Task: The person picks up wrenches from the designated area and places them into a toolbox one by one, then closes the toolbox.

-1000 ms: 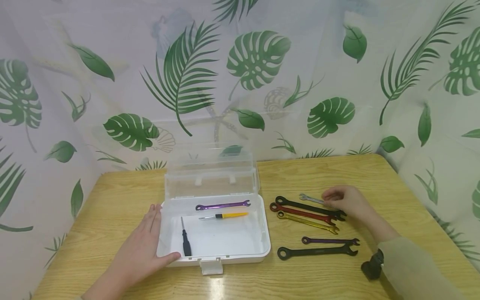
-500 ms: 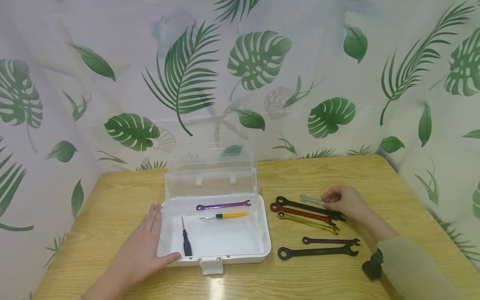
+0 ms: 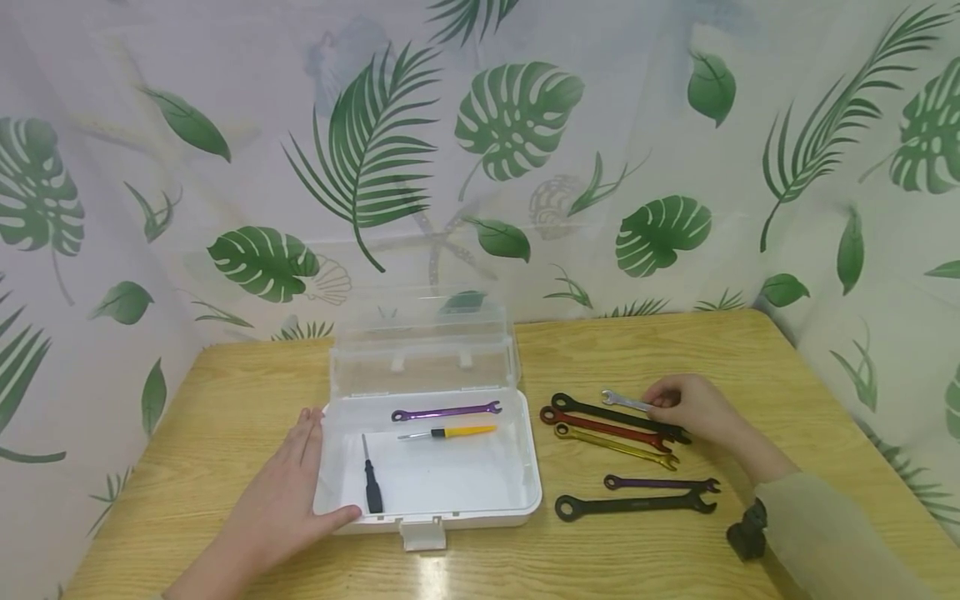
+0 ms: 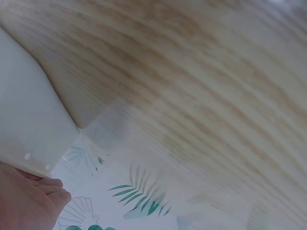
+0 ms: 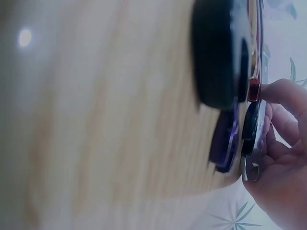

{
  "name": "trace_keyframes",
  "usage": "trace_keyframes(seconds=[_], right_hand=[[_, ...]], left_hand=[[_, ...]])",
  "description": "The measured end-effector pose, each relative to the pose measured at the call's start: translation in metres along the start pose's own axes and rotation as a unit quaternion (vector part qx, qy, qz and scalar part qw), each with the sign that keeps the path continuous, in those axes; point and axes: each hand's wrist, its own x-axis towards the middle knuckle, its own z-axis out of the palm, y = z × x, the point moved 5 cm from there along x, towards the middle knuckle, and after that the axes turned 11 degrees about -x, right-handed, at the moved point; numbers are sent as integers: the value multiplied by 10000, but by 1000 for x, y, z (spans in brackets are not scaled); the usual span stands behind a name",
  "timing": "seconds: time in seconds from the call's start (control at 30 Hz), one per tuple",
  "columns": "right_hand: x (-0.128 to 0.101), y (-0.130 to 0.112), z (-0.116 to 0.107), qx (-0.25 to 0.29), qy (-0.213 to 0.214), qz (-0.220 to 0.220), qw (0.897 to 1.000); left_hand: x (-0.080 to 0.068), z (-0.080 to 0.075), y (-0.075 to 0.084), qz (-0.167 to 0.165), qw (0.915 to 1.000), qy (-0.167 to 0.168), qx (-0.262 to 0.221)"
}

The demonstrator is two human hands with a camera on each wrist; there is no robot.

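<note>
My left hand (image 3: 279, 483) lies along the left side of a white plastic toolbox (image 3: 534, 467), fingers extended and the thumb on its front rim. The left wrist view has this hand (image 4: 31, 201) against the box's outer wall (image 4: 29, 96). At the right, my right hand (image 3: 693, 408) pinches a small silver wrench (image 3: 624, 400), whose far part the fingers hide. In the right wrist view the silver wrench (image 5: 254, 167) shows between thumb and fingers. Just in front of that hand lie a black wrench (image 3: 615, 412), a red wrench (image 3: 607, 426) and a yellow wrench (image 3: 615, 445).
Inside the toolbox lie a purple wrench (image 3: 446, 412), a yellow-handled screwdriver (image 3: 468, 430) and a black screwdriver (image 3: 373, 487). Its clear lid (image 3: 420, 367) stands raised at the back. Another purple wrench (image 3: 660, 482) and a large black wrench (image 3: 633, 503) lie nearer the table's (image 3: 600, 558) front.
The silver wrench and my right hand have shifted very slightly to the right and nearer. My left hand keeps its place on the toolbox.
</note>
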Motion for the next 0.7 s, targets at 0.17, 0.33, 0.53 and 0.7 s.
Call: trace_keyframes(seconds=[0.17,0.33,0.53,0.7], right_hand=[[2,-1,0,-25,-53,71,10000],[1,-2,-1,95,-132,88,9998],[4,-6,-3,239,-189,121,9995],[9,-14,-10,176,-29,52,9998]], left_hand=[[0,0,-1,-27,10000,-13,-7],[0,-1,-1,20,10000,10,2],[1,1,-3,34,10000,13,40],[0,1,-4,48,10000,7,38]])
